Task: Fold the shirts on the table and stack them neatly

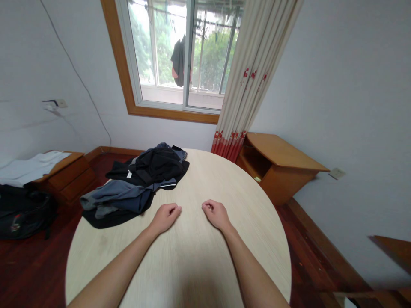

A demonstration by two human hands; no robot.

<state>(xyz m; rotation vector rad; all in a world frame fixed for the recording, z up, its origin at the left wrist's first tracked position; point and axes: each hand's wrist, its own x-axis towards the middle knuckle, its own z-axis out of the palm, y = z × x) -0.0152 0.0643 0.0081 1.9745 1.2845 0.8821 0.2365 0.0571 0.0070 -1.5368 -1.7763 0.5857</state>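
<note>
Both of my hands rest on a round pale wooden table [257, 239], apart from each other. My left hand [166, 217] is curled into a loose fist with nothing in it, just right of a heap of clothes. My right hand [216, 214] is also loosely closed, its fingers bent in toward the thumb, and it holds nothing. The crumpled heap on the table's far left has a black garment [157, 164] on top and a blue-grey garment [125, 196] in front of it. Neither hand touches the clothes.
A wooden cabinet [289, 149] stands beyond the table at the right, beside a long curtain [250, 77]. At the left are a low drawer unit [69, 177] with white sheets on it and a black bag [25, 211] on the floor.
</note>
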